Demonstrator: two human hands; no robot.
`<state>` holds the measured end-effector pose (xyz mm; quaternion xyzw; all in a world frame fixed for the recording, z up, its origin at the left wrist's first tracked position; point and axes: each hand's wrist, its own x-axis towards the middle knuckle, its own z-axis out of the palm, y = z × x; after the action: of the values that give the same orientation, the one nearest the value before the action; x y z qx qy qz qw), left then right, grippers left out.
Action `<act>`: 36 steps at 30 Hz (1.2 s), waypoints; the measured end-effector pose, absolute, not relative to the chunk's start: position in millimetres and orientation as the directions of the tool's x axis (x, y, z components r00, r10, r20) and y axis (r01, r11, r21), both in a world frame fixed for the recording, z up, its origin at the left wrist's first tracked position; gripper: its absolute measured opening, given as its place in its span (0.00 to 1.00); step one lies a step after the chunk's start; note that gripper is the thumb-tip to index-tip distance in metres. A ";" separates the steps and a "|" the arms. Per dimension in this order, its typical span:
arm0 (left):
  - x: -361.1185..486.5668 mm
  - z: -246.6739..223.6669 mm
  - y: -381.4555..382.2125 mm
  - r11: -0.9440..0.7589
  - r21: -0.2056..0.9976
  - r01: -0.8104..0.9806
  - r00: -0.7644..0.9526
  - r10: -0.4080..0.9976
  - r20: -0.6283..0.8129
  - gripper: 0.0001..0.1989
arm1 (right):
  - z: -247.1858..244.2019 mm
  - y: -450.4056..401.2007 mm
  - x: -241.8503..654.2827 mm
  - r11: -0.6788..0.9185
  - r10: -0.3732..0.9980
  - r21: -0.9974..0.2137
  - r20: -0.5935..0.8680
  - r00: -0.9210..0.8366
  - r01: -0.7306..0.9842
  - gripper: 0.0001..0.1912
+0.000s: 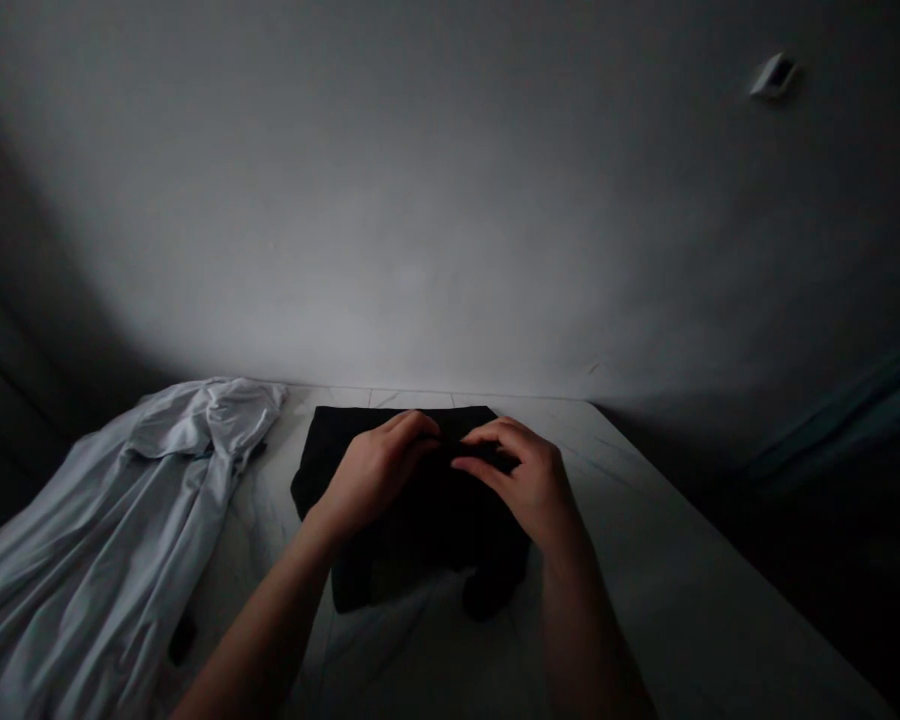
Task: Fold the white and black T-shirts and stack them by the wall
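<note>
A folded black garment point(427, 530) lies on a white, grey-veined tabletop point(645, 570), with a dark bulge of cloth at its near edge. My left hand point(375, 475) and my right hand point(517, 485) rest on top of the garment, fingertips almost meeting near its far part. Both hands look pinched on the black fabric. The dark cloth and low light hide the exact fold under my fingers.
A crumpled pale grey garment point(127, 530) spreads over the left side of the tabletop and past its near corner. A white wall point(450, 220) rises behind the far edge. A small white wall fitting point(772, 75) sits high up, and dark teal cloth point(832, 420) hangs at right.
</note>
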<state>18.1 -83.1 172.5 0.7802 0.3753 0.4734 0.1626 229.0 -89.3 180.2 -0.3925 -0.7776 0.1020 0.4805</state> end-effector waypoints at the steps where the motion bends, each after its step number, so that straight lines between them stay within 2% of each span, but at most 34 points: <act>1: 10.3 172.0 -75.1 -0.650 0.600 0.467 0.217 0.742 0.634 0.04 | 182.2 -80.7 238.0 0.661 0.714 -0.532 0.664 -0.222 0.530 0.12; 5: -35.0 202.3 -34.2 -0.590 0.521 0.617 0.078 0.704 0.706 0.06 | 214.2 -39.3 285.5 0.568 0.785 -0.510 0.572 -0.239 0.646 0.19; 7: -56.5 238.9 -19.0 -0.558 0.440 0.703 0.089 0.684 0.724 0.06 | 246.9 -22.4 307.8 0.529 0.819 -0.490 0.510 -0.264 0.693 0.19; 9: -71.4 286.0 -13.9 -0.510 0.347 0.787 0.117 0.676 0.728 0.05 | 288.2 -11.7 323.8 0.513 0.819 -0.449 0.510 -0.262 0.731 0.20; 14: -76.7 412.3 -46.3 -0.438 0.084 0.895 0.242 0.636 0.733 0.07 | 398.4 -11.0 337.3 0.537 0.675 -0.291 0.711 -0.197 0.792 0.24; 16: -72.4 450.4 -67.7 -0.414 0.047 0.909 0.232 0.595 0.769 0.09 | 432.1 -18.5 337.0 0.550 0.570 -0.240 0.808 -0.150 0.800 0.25; 18: -68.4 475.1 -86.9 -0.398 0.063 0.915 0.178 0.540 0.822 0.11 | 452.8 -27.5 334.9 0.547 0.479 -0.206 0.872 -0.102 0.812 0.23; 21: -62.6 486.4 -106.9 -0.351 0.100 0.931 0.100 0.508 0.856 0.15 | 457.9 -39.6 328.6 0.500 0.430 -0.218 0.903 -0.022 0.838 0.18; 25: -52.0 473.3 -119.5 -0.259 0.110 0.960 0.031 0.487 0.873 0.18 | 440.7 -52.1 317.3 0.368 0.451 -0.294 0.886 0.108 0.882 0.14; 31: -35.6 468.3 -129.2 -0.381 0.153 0.912 0.016 0.405 0.914 0.13 | 445.5 -75.3 316.0 0.220 0.487 -0.246 0.866 0.113 0.944 0.11; 33: -31.6 474.7 -136.6 -0.381 0.156 0.911 0.010 0.399 0.917 0.13 | 454.0 -83.3 323.2 0.210 0.488 -0.238 0.866 0.110 0.948 0.12; 36: -32.0 479.5 -153.1 -0.335 0.138 0.932 0.023 0.434 0.901 0.17 | 460.9 -95.4 340.0 0.311 0.475 -0.195 0.880 0.026 0.930 0.18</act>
<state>-32.0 -153.1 479.5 0.6651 0.5135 0.4744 -0.2624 340.0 -95.4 460.9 -0.5357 -0.6556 -0.2395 0.4753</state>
